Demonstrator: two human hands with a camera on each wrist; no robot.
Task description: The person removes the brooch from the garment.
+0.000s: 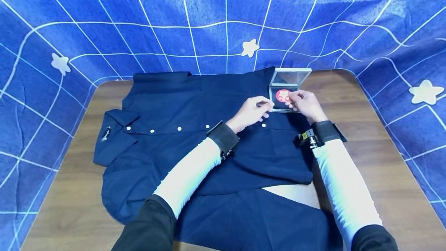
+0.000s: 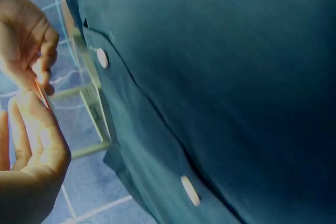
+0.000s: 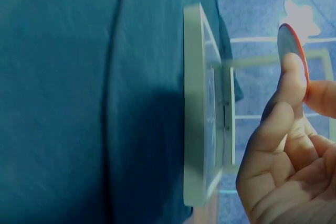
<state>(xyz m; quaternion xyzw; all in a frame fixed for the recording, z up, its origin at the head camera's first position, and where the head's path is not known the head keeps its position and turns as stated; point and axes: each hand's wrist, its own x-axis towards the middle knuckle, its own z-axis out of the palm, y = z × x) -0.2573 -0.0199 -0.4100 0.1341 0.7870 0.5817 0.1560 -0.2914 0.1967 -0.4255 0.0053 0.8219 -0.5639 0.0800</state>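
Observation:
My right hand (image 1: 306,104) pinches a round red badge (image 1: 283,95) with white print between thumb and fingers. In the right wrist view the badge (image 3: 292,43) stands edge-on, its grey back showing. It is held close over a shallow square case (image 1: 273,100) with a clear lid, hinged up. The case (image 3: 194,108) lies on a dark blue shirt (image 1: 209,100). My left hand (image 1: 251,112) hovers by the case's near left corner, fingers loosely bent, nothing seen in them. The left wrist view shows the left hand (image 2: 39,150) just below the badge (image 2: 43,94).
White buttons (image 1: 179,129) run along the shirt's front, and its collar (image 1: 116,134) points left. Under it is a wooden table (image 1: 369,142). A blue gridded cloth with pale stars (image 1: 250,48) hangs around the back and sides.

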